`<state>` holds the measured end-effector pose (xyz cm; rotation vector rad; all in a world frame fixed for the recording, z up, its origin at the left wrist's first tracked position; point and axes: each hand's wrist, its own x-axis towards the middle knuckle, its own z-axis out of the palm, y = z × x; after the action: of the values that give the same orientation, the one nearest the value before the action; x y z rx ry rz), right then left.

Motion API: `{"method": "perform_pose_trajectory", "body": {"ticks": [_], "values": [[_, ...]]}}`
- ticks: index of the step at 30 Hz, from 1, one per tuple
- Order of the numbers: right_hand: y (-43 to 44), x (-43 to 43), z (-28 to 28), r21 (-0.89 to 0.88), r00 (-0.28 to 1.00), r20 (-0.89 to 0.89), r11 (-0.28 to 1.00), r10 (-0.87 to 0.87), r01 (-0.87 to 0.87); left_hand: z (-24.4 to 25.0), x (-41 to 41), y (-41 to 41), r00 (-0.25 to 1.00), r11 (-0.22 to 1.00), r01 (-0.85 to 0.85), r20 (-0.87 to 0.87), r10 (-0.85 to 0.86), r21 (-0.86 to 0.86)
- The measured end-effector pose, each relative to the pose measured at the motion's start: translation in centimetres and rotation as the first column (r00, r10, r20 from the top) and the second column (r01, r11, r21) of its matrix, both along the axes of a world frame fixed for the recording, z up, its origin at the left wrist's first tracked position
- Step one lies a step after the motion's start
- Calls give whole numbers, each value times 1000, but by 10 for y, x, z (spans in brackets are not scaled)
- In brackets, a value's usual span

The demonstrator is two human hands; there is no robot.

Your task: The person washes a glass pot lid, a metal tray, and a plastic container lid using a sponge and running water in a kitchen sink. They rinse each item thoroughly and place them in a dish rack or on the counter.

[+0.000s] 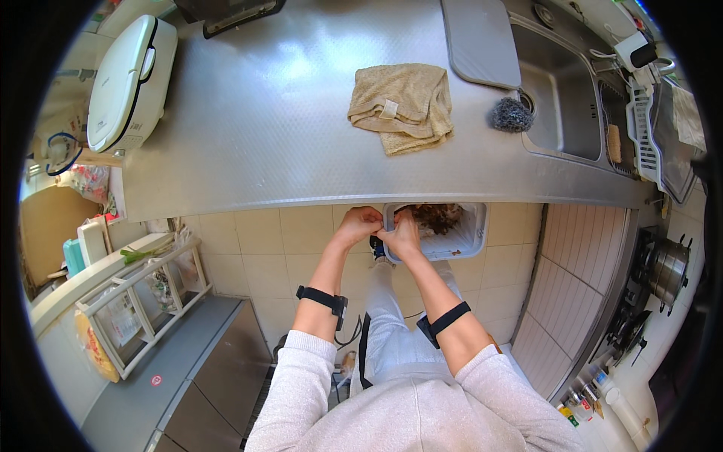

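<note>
Below the counter's front edge stands a pale plastic bin [480, 231] with dark, wet-looking scraps [438, 217] inside. My left hand [360, 225] is just outside the bin's left rim, its fingers curled in. Over that same rim lies my right hand [402, 236], with its fingers bent inside the bin and its thumb reaching toward my left hand. The two hands meet or nearly touch at the rim. Whether anything thin is pinched between the fingers cannot be made out.
On the steel counter [254, 141] lie a folded tan towel [401, 107], a steel-wool scourer [511, 115] and a grey board [483, 45] beside the sink [559, 90]. A white electric appliance [121, 85] stands left. A white rack [141, 305] sits on the lower-left cabinet.
</note>
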<state>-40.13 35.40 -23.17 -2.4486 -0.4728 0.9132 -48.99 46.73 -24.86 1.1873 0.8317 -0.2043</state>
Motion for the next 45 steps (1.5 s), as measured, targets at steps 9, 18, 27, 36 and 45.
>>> {"method": "perform_pose_trajectory", "body": {"ticks": [9, 18, 27, 36, 45], "values": [[4, -3, 1, -21, 999, 27, 1000, 18, -17, -7, 3, 5, 997, 997, 71, -18, -71, 12], [-7, 8, -4, 154, 997, -59, 987, 51, -42, -3, 5, 14, 993, 986, 114, 56, -108, -120], [0, 4, 3, 86, 998, 12, 994, 62, -63, -11, 7, 12, 989, 980, 147, 53, -141, -136], [19, 2, 49, 111, 998, -41, 993, 47, -43, -8, 10, 8, 995, 996, 84, 48, -84, 14], [-55, 22, 120, 294, 997, 62, 956, -43, 23, 0, -1, -4, 994, 950, 99, 16, -108, 295]]}}
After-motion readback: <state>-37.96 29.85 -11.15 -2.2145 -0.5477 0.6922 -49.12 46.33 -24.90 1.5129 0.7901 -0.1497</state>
